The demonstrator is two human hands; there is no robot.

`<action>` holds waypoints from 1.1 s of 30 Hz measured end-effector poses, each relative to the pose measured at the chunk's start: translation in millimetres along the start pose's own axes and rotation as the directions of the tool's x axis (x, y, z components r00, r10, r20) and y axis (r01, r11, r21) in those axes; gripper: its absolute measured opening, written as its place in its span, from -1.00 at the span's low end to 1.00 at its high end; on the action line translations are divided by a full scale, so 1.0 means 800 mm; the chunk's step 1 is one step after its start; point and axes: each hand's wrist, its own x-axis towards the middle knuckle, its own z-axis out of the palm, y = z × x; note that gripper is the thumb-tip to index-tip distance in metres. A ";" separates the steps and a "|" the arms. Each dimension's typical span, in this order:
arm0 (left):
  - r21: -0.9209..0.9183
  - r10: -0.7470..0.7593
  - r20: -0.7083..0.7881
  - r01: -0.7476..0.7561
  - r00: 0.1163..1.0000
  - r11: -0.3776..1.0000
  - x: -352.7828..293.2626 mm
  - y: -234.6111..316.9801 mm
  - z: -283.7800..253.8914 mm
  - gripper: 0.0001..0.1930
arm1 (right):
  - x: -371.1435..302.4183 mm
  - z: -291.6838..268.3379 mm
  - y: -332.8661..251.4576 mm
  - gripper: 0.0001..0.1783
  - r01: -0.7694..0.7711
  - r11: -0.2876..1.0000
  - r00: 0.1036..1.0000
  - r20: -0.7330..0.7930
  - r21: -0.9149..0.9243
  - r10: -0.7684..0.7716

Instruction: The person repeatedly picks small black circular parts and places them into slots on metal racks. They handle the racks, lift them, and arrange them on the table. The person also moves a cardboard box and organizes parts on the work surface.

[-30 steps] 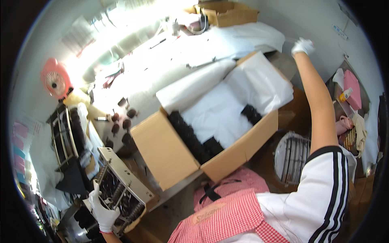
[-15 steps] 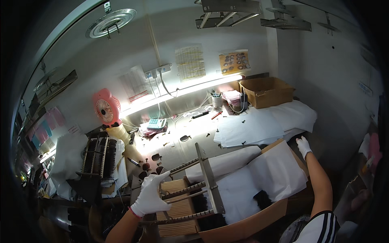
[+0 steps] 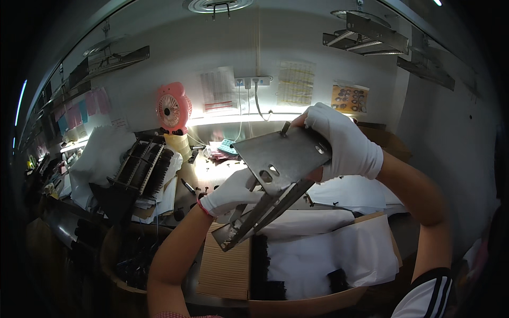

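A grey metal rack (image 3: 283, 159) with slots and holes in its end plate is tilted in mid-air in front of me. My left hand (image 3: 230, 193), in a white glove, is closed on its lower left part. The gloved right hand (image 3: 347, 140) grips the end plate from the upper right, its thumb below and its fingers over the far edge. Below the rack stands an open cardboard box (image 3: 307, 306) lined with white paper (image 3: 302, 262). Black bristly pieces (image 3: 260, 259) show along the paper's edges, and a ribbed cardboard sheet (image 3: 225, 270) lies at the box's left.
To the left, another rack (image 3: 140, 164) filled with black bristly pieces rests on papers. A pink fan (image 3: 173, 107) stands near the wall, with a calculator (image 3: 228, 147) to its right. White sheets (image 3: 347, 192) and a brown carton (image 3: 384, 142) are at right. More metal racks (image 3: 366, 40) hang above.
My right hand has come from the box's far right side up to the rack and taken hold of it. The rack has been raised and turned, its end plate now uppermost. The view has shifted left.
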 end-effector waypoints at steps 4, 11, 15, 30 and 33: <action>-0.115 0.218 -0.480 -0.308 0.850 0.945 -0.038 0.015 -0.073 -0.39 | 0.075 -0.010 0.018 -0.30 0.010 0.969 0.981 -0.187 -0.245 -0.058; -0.106 -0.022 -0.558 -0.045 0.829 0.993 -0.160 -0.008 -0.158 -0.63 | 0.254 -0.044 0.046 -0.26 -0.293 0.778 0.875 -0.483 -0.556 -0.016; -0.064 -0.176 -0.437 0.165 0.882 0.984 -0.221 -0.030 -0.192 -0.67 | 0.340 -0.048 0.051 -0.46 -0.365 0.657 0.767 -0.613 -0.659 -0.189; -0.117 -0.390 -0.374 0.375 0.841 0.920 -0.316 -0.090 -0.280 -0.69 | 0.399 0.053 0.126 -0.40 -0.555 0.526 0.748 -0.664 -0.644 -0.025; -0.130 -0.416 -0.322 0.396 0.850 0.909 -0.300 -0.098 -0.294 -0.69 | 0.379 0.061 0.139 -0.34 -0.540 0.470 0.711 -0.677 -0.698 -0.189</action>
